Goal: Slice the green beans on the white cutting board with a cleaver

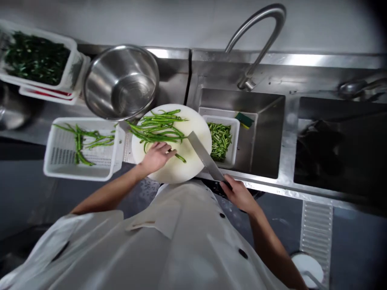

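On a thick round white cutting board (171, 174) lies a pile of long, thin green pods (163, 127), beans or chillies; I cannot tell which. My left hand (159, 157) is low over the board with its fingers closed on a pod, whose end (180, 158) sticks out to the right. My right hand (240, 195) grips the handle of a cleaver (205, 158). Its broad blade slants up and left over the board's right side, apart from my left hand, with the tip close to the pile. A white tray (236, 143) of cut green pieces (220, 141) stands right beside the board.
A white basket (80, 172) with a few whole pods stands left. Behind are a large steel bowl (121, 82) and a basket of dark chopped greens (36, 58). To the right lie a sink (267, 141), a scouring sponge (244, 120) and a curved tap (260, 56).
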{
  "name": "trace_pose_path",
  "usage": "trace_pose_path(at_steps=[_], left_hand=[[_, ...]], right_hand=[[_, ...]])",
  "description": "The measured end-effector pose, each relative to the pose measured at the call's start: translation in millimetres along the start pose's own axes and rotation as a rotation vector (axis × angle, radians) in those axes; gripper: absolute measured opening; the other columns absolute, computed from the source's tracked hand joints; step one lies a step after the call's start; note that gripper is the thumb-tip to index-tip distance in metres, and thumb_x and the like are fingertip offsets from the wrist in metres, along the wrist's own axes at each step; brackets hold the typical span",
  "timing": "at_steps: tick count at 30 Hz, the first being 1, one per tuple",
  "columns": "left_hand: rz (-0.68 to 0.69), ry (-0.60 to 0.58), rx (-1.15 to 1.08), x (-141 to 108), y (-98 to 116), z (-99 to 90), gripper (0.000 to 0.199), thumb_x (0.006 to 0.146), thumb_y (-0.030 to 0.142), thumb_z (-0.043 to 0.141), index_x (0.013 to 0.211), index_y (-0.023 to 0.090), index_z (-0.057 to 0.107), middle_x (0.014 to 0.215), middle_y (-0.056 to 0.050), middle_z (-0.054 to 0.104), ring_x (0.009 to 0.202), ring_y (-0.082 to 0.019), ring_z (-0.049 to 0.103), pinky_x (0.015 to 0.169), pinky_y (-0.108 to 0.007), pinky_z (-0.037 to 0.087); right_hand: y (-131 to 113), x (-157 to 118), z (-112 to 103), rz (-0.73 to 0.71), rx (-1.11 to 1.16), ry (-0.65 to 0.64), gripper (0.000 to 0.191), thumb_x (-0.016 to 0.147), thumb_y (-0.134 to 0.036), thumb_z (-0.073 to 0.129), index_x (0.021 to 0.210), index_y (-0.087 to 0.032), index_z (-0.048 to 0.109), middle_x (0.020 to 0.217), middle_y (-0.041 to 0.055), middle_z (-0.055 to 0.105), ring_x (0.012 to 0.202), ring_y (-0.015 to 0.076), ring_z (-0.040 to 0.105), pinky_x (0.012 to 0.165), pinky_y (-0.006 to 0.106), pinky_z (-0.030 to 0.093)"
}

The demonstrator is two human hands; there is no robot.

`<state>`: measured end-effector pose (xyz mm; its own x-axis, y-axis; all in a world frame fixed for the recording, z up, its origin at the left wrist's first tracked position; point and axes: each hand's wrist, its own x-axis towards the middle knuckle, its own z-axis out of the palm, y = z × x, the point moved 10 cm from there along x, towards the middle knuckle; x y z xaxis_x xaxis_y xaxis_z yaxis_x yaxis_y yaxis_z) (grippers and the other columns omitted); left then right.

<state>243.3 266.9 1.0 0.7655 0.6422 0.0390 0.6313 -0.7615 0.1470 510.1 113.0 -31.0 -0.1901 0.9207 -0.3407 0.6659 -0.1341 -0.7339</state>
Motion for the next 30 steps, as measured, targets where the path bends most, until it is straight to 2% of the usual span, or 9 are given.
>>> trace_pose_path(at_steps=[2, 4, 7, 10, 13, 18, 23, 26, 30], left_hand=[[-0.105, -0.011, 0.035, -45.3, 14.9, 40.9, 0.034, 0.104, 0.017, 0.049, 0.121, 0.026, 0.077, 0.113, -0.011, 0.074, 0.109, -0.029, 0.065, 0.091, -0.044, 0.05], [-0.242, 0.005, 0.039, -73.1, 19.9, 72.0, 0.034, 0.104, 0.017, 0.048, 0.122, 0.024, 0.077, 0.117, -0.014, 0.073, 0.111, -0.03, 0.063, 0.092, -0.044, 0.05], [-0.404, 0.071, -0.004, -89.2, 20.4, 94.6, 0.033, 0.107, 0.023, 0.048, 0.127, 0.022, 0.075, 0.121, -0.015, 0.071, 0.112, -0.029, 0.061, 0.098, -0.045, 0.051], [-0.413, 0.13, -0.048, -88.9, 23.2, 97.5, 0.033, 0.108, 0.028, 0.048, 0.129, 0.019, 0.073, 0.122, -0.016, 0.069, 0.114, -0.029, 0.059, 0.104, -0.045, 0.05], [-0.377, 0.151, -0.068, -89.3, 25.1, 96.0, 0.033, 0.107, 0.025, 0.045, 0.121, 0.022, 0.075, 0.121, -0.014, 0.068, 0.114, -0.028, 0.057, 0.102, -0.045, 0.05], [-0.436, 0.185, -0.043, -97.3, 25.6, 93.1, 0.034, 0.107, 0.027, 0.045, 0.118, 0.023, 0.077, 0.112, -0.014, 0.069, 0.103, -0.028, 0.056, 0.092, -0.044, 0.048], [-0.426, 0.167, -0.08, -108.2, 26.0, 87.6, 0.035, 0.105, 0.024, 0.046, 0.123, 0.023, 0.076, 0.116, -0.015, 0.069, 0.105, -0.03, 0.056, 0.088, -0.044, 0.046], [-0.47, 0.185, -0.1, -121.8, 10.7, 79.5, 0.034, 0.103, 0.022, 0.046, 0.116, 0.023, 0.078, 0.113, -0.015, 0.069, 0.104, -0.03, 0.055, 0.087, -0.044, 0.045], [-0.551, 0.238, -0.05, -118.4, -9.4, 70.9, 0.033, 0.104, 0.022, 0.046, 0.115, 0.023, 0.077, 0.116, -0.016, 0.068, 0.106, -0.032, 0.052, 0.087, -0.045, 0.043]], right_hand=[[0.3, -3.4, 7.3, -0.064, -0.101, -0.137, 0.029, 0.109, -0.045, 0.036, 0.105, -0.026, 0.057, 0.085, 0.0059, 0.072, 0.081, 0.0261, 0.07, 0.072, 0.032, 0.045], [1.1, -5.2, 15.6, -0.075, -0.247, -0.27, 0.028, 0.11, -0.04, 0.035, 0.113, -0.024, 0.058, 0.088, 0.0069, 0.074, 0.085, 0.0274, 0.072, 0.072, 0.032, 0.044], [-5.8, -5.9, 23.6, -0.047, -0.482, -0.403, 0.026, 0.111, -0.031, 0.037, 0.122, -0.021, 0.058, 0.096, 0.0097, 0.077, 0.091, 0.028, 0.074, 0.073, 0.032, 0.042], [-22.5, -6.9, 27.9, -0.016, -0.637, -0.455, 0.027, 0.112, -0.028, 0.036, 0.127, -0.019, 0.057, 0.1, 0.0119, 0.078, 0.092, 0.0279, 0.074, 0.072, 0.031, 0.04], [-36.3, -7.8, 35.0, -0.005, -0.702, -0.47, 0.029, 0.113, -0.028, 0.034, 0.13, -0.017, 0.055, 0.105, 0.0136, 0.079, 0.095, 0.0284, 0.075, 0.072, 0.032, 0.039], [-37.5, -8.6, 49.1, -0.008, -0.686, -0.478, 0.03, 0.113, -0.027, 0.036, 0.134, -0.015, 0.054, 0.108, 0.0142, 0.079, 0.1, 0.0293, 0.074, 0.073, 0.032, 0.04], [-37.7, -6.4, 39.8, -0.051, -0.673, -0.422, 0.03, 0.112, -0.028, 0.039, 0.132, -0.017, 0.057, 0.105, 0.0136, 0.079, 0.095, 0.0294, 0.074, 0.074, 0.033, 0.04], [-47.0, 21.7, 32.2, -0.104, -0.651, -0.387, 0.031, 0.111, -0.031, 0.041, 0.134, -0.02, 0.059, 0.107, 0.0123, 0.079, 0.096, 0.0285, 0.072, 0.074, 0.031, 0.04], [-76.1, 99.2, 27.3, -0.215, -0.556, -0.321, 0.029, 0.109, -0.032, 0.043, 0.125, -0.019, 0.064, 0.112, 0.0125, 0.077, 0.099, 0.0274, 0.069, 0.076, 0.03, 0.04]])
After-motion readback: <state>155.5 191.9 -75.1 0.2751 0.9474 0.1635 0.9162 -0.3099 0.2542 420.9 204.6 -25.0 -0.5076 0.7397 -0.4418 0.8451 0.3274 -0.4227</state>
